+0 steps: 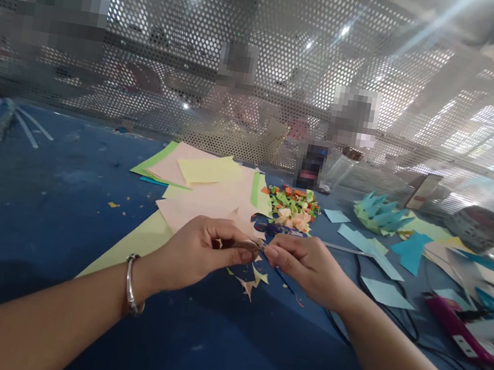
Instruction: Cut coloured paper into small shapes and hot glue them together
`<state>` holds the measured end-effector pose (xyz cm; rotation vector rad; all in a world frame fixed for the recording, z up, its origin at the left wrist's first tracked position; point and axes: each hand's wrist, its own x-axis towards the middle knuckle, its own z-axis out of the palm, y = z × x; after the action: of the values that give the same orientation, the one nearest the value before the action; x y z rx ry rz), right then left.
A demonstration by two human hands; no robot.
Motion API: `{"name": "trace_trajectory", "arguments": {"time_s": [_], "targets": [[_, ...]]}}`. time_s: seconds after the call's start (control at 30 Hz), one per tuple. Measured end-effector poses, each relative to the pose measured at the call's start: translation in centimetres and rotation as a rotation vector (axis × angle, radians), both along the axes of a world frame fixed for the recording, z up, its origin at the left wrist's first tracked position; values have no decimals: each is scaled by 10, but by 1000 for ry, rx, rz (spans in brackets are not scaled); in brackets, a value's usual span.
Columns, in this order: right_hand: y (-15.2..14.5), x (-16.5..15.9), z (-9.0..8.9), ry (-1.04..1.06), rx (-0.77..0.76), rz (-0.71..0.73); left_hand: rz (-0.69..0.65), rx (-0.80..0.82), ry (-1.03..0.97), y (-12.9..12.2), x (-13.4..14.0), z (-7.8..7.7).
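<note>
1. Blue table [35, 206] bears paper sheets [211, 198].
2. Left hand [206, 244] pinches a small piece [260, 245] between thumb and fingertips.
3. Right hand [313, 267], thumb and forefinger pressed together, meets its end; whether gripping it, I cannot tell.

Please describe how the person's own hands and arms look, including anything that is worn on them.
The left hand and right hand wear no gloves. A slim, shiny, silver-coloured bangle circles the left wrist; the right wrist shows no jewellery. No sleeve appears on the visible forearms.
</note>
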<state>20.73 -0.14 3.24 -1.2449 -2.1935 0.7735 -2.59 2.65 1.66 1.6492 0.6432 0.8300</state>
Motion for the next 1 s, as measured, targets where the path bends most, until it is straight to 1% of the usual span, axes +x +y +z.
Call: {"name": "trace_trajectory", "arguments": {"time_s": [0.2,0.4,0.73,0.87,0.93,1.0], "targets": [[0,0,-1,0,-7,3,-50,-5,-17,-2,1,2],[-1,0,0,-9,14,6,-51,-26,0,-2,2,5],[-2,0,-3,-8,26,-10,-45,-6,30,-3,1,6],[-2,-1,-1,19,61,-25,-105,-30,35,-4,1,5],[-3,-2,0,26,95,-36,-152,-70,95,-8,2,4],[-3,-2,2,30,124,-48,-195,-144,176,-13,4,3]]}}
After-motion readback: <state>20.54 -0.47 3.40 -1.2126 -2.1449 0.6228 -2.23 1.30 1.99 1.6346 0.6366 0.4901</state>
